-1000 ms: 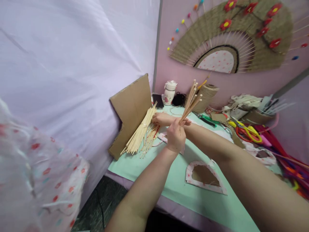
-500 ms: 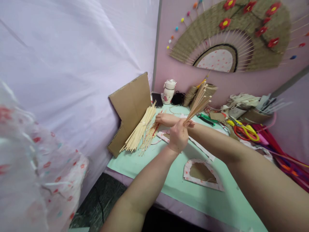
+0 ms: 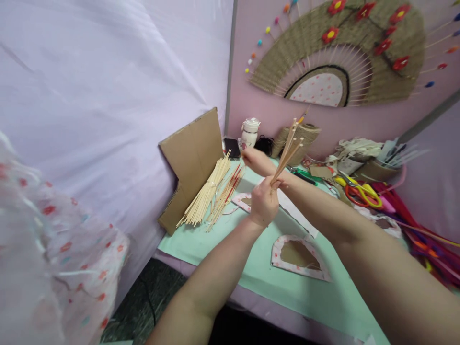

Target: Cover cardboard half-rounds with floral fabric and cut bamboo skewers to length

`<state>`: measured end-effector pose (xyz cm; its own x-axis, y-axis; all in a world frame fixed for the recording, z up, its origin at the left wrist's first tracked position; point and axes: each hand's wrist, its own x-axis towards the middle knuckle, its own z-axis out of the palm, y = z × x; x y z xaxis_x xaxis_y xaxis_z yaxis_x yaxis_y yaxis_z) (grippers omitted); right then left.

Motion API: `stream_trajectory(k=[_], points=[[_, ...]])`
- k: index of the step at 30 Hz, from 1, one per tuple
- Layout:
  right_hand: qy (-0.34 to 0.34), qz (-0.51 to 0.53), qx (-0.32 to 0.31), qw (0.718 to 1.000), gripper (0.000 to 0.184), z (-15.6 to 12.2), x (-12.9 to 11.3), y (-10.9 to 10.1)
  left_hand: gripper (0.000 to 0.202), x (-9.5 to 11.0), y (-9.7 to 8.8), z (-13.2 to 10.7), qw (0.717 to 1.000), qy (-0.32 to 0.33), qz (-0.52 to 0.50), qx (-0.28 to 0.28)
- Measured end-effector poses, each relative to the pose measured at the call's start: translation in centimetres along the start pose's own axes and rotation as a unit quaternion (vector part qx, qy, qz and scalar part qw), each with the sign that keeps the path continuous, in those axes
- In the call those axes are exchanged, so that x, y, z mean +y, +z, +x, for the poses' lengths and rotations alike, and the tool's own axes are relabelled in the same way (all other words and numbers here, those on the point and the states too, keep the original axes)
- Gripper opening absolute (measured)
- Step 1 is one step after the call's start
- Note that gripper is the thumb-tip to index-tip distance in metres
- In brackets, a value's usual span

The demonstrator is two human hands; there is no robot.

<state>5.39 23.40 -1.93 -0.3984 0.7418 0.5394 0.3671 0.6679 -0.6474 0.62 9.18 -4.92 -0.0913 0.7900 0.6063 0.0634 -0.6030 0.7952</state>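
Note:
My left hand (image 3: 265, 201) is closed round a bunch of thin wooden sticks (image 3: 288, 148), which fan upward out of the fist. My right arm reaches across behind it. At its end, my right hand (image 3: 257, 160) is closed in the air above the far end of a loose pile of sticks (image 3: 226, 197), some of them red-marked. What its fingers hold, if anything, I cannot make out. Left of the pile lies a large tied bundle of pale sticks (image 3: 204, 194). Below my left hand a half-round cardboard piece (image 3: 300, 254) edged in flowered cloth lies on the green tabletop.
A cardboard sheet (image 3: 196, 158) leans on the left curtain. Along the back stand a white bottle (image 3: 249, 134) and twine spools (image 3: 305, 139). Scissors (image 3: 362, 194) and pipe cleaners (image 3: 409, 230) are at the right. A decorated fan (image 3: 388, 76) hangs on the wall.
My right hand has risen away from the loose stick pile, up toward the bottle, and its fingers have closed. My left hand keeps its bunch of sticks. The view has shifted slightly.

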Motion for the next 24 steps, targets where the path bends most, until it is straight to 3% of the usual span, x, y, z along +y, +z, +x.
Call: stream_trajectory(k=[4,7,9,11,14,18,24], points=[[-0.009,-0.051,0.095,0.994,0.011,1.0,0.3,-3.7,0.022,-0.1,0.5,0.0,0.997,-0.032,-0.068,-0.013],[-0.012,-0.033,0.193,0.981,0.008,-0.4,-0.7,-6.2,0.019,-0.2,1.0,0.3,0.978,-0.120,-0.172,0.000],[0.000,0.006,0.229,0.973,0.008,-2.3,-1.6,-7.3,0.014,-0.2,1.1,0.7,0.946,-0.213,-0.242,0.012],[0.011,0.029,0.240,0.970,0.009,-4.7,-2.4,-8.2,0.011,-0.2,1.0,1.1,0.898,-0.321,-0.301,0.010],[0.017,0.026,0.228,0.973,0.013,-8.5,-3.2,-8.8,0.013,-0.3,0.7,1.4,0.826,-0.435,-0.356,-0.034],[0.028,0.061,0.275,0.959,0.015,-11.4,-3.1,-9.2,0.015,-0.5,0.7,1.1,0.791,-0.476,-0.374,-0.093],[-0.009,0.056,0.373,0.926,0.016,-11.4,-2.2,-10.4,0.014,-1.1,1.0,0.7,0.785,-0.483,-0.374,-0.103]])
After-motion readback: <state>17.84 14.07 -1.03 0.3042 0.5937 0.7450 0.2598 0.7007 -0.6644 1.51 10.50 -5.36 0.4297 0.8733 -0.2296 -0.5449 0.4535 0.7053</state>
